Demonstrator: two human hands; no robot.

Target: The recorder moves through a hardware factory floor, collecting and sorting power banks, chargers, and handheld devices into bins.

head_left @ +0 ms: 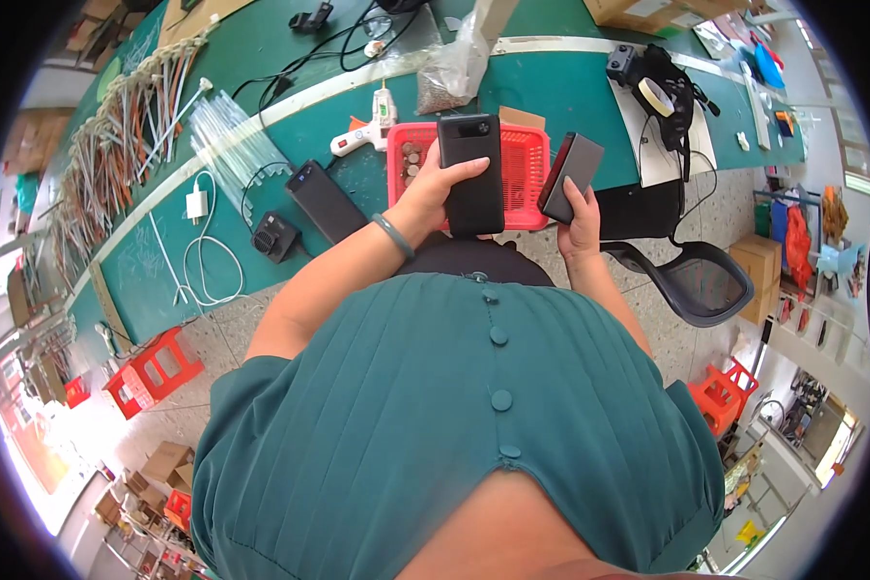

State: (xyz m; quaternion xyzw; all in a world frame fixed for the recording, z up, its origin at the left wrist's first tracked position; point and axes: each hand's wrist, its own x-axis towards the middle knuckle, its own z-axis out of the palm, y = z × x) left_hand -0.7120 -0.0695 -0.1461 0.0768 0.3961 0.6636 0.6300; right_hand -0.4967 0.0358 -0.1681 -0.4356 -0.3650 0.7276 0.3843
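My left hand (433, 190) grips a black rectangular power bank (471, 174) upright, thumb across its face. A second dark power bank (570, 177) is tilted in my right hand (580, 225), held by its lower end. Both are raised in front of a red plastic basket (527, 159) on the green table (551, 92). A third black power bank (325, 200) lies flat on the table to the left of my left hand.
A white glue gun (369, 130), a white charger with cable (199, 208), a small black box (275, 236), clear glue sticks (230, 145) and a bag of small parts (452, 72) lie on the table. A black chair (700, 280) stands at right, red stools (155, 369) at left.
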